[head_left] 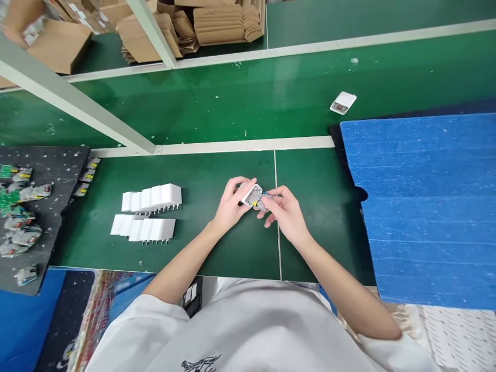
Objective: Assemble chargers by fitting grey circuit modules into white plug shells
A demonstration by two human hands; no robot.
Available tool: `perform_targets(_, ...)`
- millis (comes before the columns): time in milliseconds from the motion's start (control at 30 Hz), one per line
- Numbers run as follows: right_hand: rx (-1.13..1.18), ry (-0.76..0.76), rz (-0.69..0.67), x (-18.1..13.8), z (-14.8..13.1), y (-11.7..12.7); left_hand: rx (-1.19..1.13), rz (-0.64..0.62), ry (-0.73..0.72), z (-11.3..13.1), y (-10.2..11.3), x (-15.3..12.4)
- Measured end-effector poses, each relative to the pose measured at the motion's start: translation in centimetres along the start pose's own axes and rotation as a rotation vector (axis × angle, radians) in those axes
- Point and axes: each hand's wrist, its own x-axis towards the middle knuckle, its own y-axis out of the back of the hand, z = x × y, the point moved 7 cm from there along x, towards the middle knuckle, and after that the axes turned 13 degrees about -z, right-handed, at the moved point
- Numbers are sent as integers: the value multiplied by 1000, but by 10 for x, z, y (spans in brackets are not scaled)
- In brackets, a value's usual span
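Note:
Near the middle of the green bench, my left hand (229, 206) is closed around a white plug-charger housing (246, 198), its open end turned to the right. My right hand (287, 214) pinches a small grey circuit assembly (256, 198) with a yellow part at that open end. How deep the assembly sits inside the housing I cannot tell. Some of the right fingers are loosely spread below it. To the left of my hands, white charger housings stand side by side in a back row (152, 198) and a front row (143, 228), metal prongs toward me.
A black board (58, 175) at the left carries several circuit assemblies (23, 235). A blue board (422, 206) covers the right side. One white case piece (343, 103) lies at the back right. Cardboard boxes (220, 25) fill the shelf behind a slanted white post (85, 106).

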Motion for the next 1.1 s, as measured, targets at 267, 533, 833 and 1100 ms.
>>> perform_targets(267, -103, 6, 21, -4, -5, 0, -5, 8, -22, 0, -3, -3)
perform_targets(533, -185, 68, 72, -12, -9, -3, 26, 15, -12, 1, -3, -5)
perform_targets(833, -145, 31, 52, -10, -7, -2, 14, 4, -9, -2, -4, -5)
perform_targets(1100, -255, 66, 45, -11, -7, -5, 121, -27, 11, 0, -5, -7)
